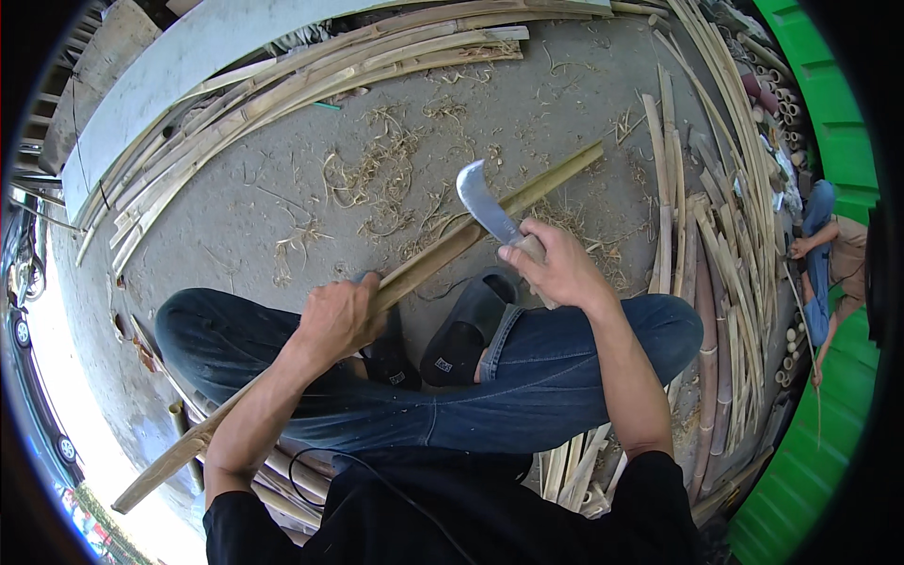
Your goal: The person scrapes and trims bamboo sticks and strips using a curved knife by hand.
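A long split bamboo strip (443, 251) slants from the lower left, under my left forearm, up to the right over the floor. My left hand (341, 314) is closed around it near its middle, above my left foot. In my right hand (562, 266) is a billhook (487, 202) with a hooked metal blade and a wooden handle. Its blade lies over the strip in this view, the hooked tip pointing up and left; whether it touches the bamboo I cannot tell.
Curly bamboo shavings (377, 169) litter the concrete floor ahead. Long split bamboo lengths (311, 80) lie at the far left, and more bamboo strips (730, 282) are heaped on the right. Another person (833, 254) works beside a green corrugated wall (829, 94). Bamboo pieces (576, 471) lie behind me.
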Action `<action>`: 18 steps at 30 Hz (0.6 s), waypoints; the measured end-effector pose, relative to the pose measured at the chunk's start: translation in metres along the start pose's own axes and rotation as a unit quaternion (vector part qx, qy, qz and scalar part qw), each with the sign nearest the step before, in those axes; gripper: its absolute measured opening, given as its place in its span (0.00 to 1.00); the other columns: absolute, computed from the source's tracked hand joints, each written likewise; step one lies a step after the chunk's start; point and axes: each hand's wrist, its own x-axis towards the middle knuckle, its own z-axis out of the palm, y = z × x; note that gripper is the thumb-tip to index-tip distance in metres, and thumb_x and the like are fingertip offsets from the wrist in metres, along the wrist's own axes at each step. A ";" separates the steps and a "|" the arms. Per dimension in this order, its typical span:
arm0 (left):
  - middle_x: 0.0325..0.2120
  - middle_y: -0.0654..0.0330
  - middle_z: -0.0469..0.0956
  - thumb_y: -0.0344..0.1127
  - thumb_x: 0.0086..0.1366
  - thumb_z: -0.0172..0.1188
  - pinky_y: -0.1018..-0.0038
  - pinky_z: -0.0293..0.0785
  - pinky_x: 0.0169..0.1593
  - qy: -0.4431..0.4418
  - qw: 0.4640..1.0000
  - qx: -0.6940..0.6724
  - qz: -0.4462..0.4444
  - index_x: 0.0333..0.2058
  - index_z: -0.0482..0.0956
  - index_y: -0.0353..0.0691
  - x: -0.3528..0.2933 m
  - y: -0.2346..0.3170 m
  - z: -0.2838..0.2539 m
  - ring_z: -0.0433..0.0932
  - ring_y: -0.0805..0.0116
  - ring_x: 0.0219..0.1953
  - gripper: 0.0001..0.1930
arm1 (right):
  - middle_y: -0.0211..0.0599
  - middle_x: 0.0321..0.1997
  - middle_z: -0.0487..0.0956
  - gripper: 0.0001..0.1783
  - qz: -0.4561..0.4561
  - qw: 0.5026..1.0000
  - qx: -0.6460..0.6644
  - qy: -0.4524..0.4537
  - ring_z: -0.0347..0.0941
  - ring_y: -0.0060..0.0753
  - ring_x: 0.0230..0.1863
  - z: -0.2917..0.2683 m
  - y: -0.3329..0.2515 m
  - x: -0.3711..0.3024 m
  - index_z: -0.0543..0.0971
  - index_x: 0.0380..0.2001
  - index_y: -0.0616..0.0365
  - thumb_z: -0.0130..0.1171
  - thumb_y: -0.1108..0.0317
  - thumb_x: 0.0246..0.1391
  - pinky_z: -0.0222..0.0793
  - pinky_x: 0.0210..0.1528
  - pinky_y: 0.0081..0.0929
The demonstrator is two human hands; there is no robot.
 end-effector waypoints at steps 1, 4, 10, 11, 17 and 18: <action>0.23 0.46 0.81 0.47 0.59 0.70 0.52 0.81 0.36 -0.033 0.999 0.009 -0.037 0.47 0.77 0.32 -0.010 -0.008 -0.014 0.84 0.43 0.29 0.26 | 0.42 0.25 0.82 0.23 0.010 0.996 0.053 0.069 0.82 0.39 0.27 -0.004 0.004 0.000 0.79 0.40 0.62 0.66 0.50 0.63 0.75 0.35 0.40; 0.24 0.48 0.81 0.53 0.50 0.74 0.53 0.80 0.40 -0.139 0.984 0.069 -0.083 0.51 0.76 0.34 -0.031 -0.030 -0.058 0.85 0.46 0.32 0.36 | 0.40 0.23 0.80 0.21 0.031 0.984 0.105 0.139 0.80 0.35 0.20 -0.015 0.010 -0.005 0.78 0.40 0.63 0.65 0.52 0.65 0.73 0.25 0.35; 0.33 0.41 0.82 0.56 0.55 0.74 0.54 0.80 0.42 0.083 0.994 -0.038 -0.055 0.56 0.71 0.34 0.013 0.017 -0.037 0.85 0.45 0.38 0.39 | 0.45 0.27 0.82 0.21 0.019 0.984 0.066 0.165 0.83 0.38 0.25 -0.006 0.008 0.003 0.79 0.42 0.65 0.67 0.54 0.63 0.76 0.30 0.37; 0.31 0.42 0.82 0.55 0.58 0.72 0.53 0.80 0.41 0.094 0.992 -0.036 -0.079 0.55 0.71 0.34 0.029 0.028 -0.029 0.85 0.44 0.37 0.36 | 0.48 0.31 0.83 0.23 -0.016 0.977 0.028 0.210 0.84 0.40 0.30 0.001 0.015 0.006 0.79 0.43 0.65 0.69 0.55 0.59 0.77 0.35 0.38; 0.24 0.46 0.82 0.53 0.68 0.65 0.52 0.81 0.34 0.091 0.990 -0.015 -0.105 0.49 0.72 0.36 0.029 0.029 -0.005 0.85 0.42 0.30 0.26 | 0.53 0.40 0.86 0.28 -0.037 0.950 0.016 0.310 0.85 0.50 0.43 0.006 0.021 0.008 0.81 0.49 0.66 0.74 0.60 0.48 0.78 0.49 0.41; 0.23 0.47 0.82 0.53 0.69 0.64 0.52 0.81 0.31 0.099 0.991 -0.011 -0.089 0.47 0.72 0.36 0.027 0.027 -0.001 0.84 0.42 0.28 0.25 | 0.53 0.40 0.86 0.28 -0.035 0.939 0.022 0.341 0.85 0.51 0.43 0.005 0.025 0.009 0.81 0.50 0.66 0.73 0.61 0.47 0.78 0.49 0.41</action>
